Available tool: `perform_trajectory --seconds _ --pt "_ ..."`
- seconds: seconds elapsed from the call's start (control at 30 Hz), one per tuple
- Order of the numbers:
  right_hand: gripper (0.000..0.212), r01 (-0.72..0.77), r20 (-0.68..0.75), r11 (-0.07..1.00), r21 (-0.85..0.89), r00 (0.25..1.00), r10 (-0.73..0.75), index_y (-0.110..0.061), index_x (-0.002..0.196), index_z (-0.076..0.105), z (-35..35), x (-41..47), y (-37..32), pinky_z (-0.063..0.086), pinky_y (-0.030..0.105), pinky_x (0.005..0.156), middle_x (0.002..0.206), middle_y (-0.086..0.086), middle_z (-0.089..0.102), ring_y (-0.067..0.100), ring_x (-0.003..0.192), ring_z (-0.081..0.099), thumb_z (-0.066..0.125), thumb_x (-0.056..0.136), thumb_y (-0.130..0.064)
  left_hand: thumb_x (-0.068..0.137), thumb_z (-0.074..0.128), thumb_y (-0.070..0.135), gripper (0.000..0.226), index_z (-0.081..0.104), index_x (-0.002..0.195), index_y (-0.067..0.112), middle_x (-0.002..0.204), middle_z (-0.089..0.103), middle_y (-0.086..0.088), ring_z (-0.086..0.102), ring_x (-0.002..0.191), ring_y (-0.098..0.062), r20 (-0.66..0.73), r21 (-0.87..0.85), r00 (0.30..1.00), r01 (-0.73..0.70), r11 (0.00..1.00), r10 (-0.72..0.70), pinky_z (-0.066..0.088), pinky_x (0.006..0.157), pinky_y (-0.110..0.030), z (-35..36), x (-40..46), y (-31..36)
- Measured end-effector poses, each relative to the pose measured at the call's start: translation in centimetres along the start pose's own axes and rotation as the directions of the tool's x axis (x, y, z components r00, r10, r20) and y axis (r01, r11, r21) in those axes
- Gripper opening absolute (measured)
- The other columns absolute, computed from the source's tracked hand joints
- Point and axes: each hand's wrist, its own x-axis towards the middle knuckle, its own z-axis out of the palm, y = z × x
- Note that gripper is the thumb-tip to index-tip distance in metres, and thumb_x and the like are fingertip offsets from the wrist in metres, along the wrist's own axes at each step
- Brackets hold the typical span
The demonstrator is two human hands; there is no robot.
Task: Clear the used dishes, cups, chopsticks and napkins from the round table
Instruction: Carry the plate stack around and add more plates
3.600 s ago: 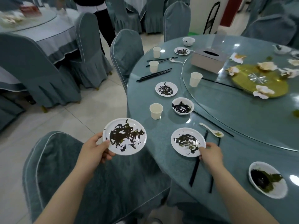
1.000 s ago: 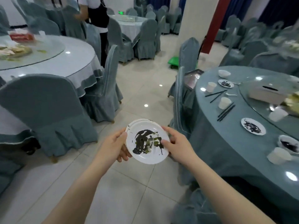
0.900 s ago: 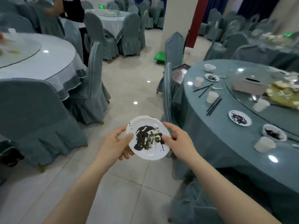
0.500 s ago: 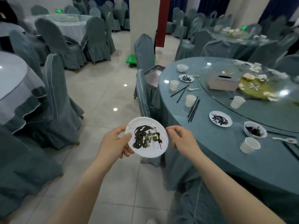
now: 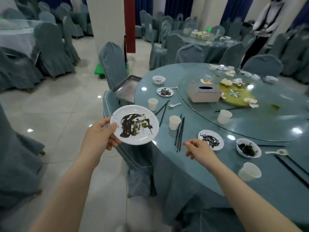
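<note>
Banquet-hall floor tiles (image 5: 55, 104) lie beneath the left hand (image 5: 98, 138), which grips a stack of smeared white plates (image 5: 134, 124) by its left rim, off the edge of the round table (image 5: 209, 173). Over the table's edge, the right hand (image 5: 199, 150) hovers loosely open, empty, just beside another dirty plate (image 5: 211, 139) and black chopsticks (image 5: 179, 133).

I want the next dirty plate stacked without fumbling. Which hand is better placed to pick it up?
The right hand. It is empty, open, and hovers at the table edge right beside the dirty plate. The left hand is off the table, already gripping the stacked plates.
</note>
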Motion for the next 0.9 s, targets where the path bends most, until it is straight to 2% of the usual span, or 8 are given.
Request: perform_trajectory --seconds 0.13,0.2,0.33,0.5,0.7,0.83,0.9 --pt "0.015 -0.153 -0.105 0.984 0.094 0.981 0.163 -0.012 0.087 0.066 -0.7 2.5 2.6 0.043 0.013 0.046 0.068 0.005 0.068 0.006 0.045 0.053 0.057 0.093 -0.023 0.096 0.051 0.018 0.022 0.062 0.113 0.027 0.052 0.064 -0.007 0.052 0.036 -0.011 0.116 0.012 0.993 -0.003 1.000 0.001 0.038 0.034 -0.019 2.9 6.9 0.0" --pt "0.014 -0.226 -0.158 0.967 0.119 0.957 0.244 -0.012 0.086 0.066 -1.0 3.7 4.0 0.044 0.015 0.049 0.068 0.005 0.068 0.010 0.048 0.054 0.058 0.092 -0.022 0.096 0.052 0.019 0.021 0.061 0.109 0.032 0.052 0.065 -0.006 0.052 0.036 -0.010 0.205 0.029 0.979 -0.007 1.000 0.001 0.040 0.035 -0.018 5.0 10.0 -0.3" --pt "0.012 -0.348 -0.261 0.914 0.209 0.881 0.395 -0.014 0.084 0.065 -1.2 4.9 7.4 0.043 0.024 0.056 0.069 0.003 0.070 0.014 0.053 0.056 0.059 0.091 -0.021 0.096 0.051 0.016 0.019 0.060 0.110 0.027 0.050 0.064 -0.008 0.051 0.035 -0.010 0.347 0.060 0.938 -0.011 0.998 -0.011 0.037 0.033 -0.018 9.0 14.4 -0.7" --pt "0.014 -0.498 -0.288 0.807 0.318 0.760 0.583 -0.007 0.088 0.064 -1.6 5.2 11.7 0.042 0.027 0.056 0.073 0.006 0.072 0.017 0.055 0.056 0.058 0.091 -0.020 0.095 0.053 0.019 0.019 0.060 0.112 0.027 0.053 0.065 -0.010 0.051 0.037 -0.012 0.442 0.110 0.894 0.033 0.993 -0.079 0.037 0.034 -0.020 13.0 17.9 -1.6" --pt "0.012 -0.563 -0.328 0.709 0.425 0.634 0.700 -0.007 0.096 0.061 -3.7 8.7 15.7 0.043 0.025 0.048 0.074 0.010 0.069 0.020 0.051 0.056 0.058 0.090 -0.017 0.096 0.053 0.020 0.018 0.060 0.111 0.026 0.052 0.064 -0.010 0.050 0.036 -0.013 0.440 0.134 0.886 0.095 0.986 -0.145 0.037 0.035 -0.021 17.1 21.4 -2.8" --pt "0.018 -0.551 -0.287 0.660 0.511 0.614 0.735 -0.006 0.098 0.059 -4.7 11.7 17.9 0.043 0.023 0.044 0.074 0.014 0.070 0.021 0.052 0.059 0.060 0.091 -0.022 0.095 0.054 0.022 0.019 0.062 0.111 0.026 0.055 0.065 -0.012 0.051 0.039 -0.014 0.435 0.168 0.880 0.131 0.977 -0.193 0.038 0.038 -0.021 19.5 22.1 -3.5" --pt "0.022 -0.549 -0.279 0.652 0.523 0.613 0.740 -0.007 0.096 0.059 -5.3 13.4 18.8 0.045 0.025 0.047 0.073 0.013 0.071 0.021 0.054 0.062 0.060 0.091 -0.028 0.095 0.055 0.022 0.018 0.062 0.111 0.026 0.055 0.065 -0.012 0.051 0.039 -0.014 0.402 0.174 0.891 0.153 0.973 -0.213 0.038 0.037 -0.020 20.4 22.2 -3.8"
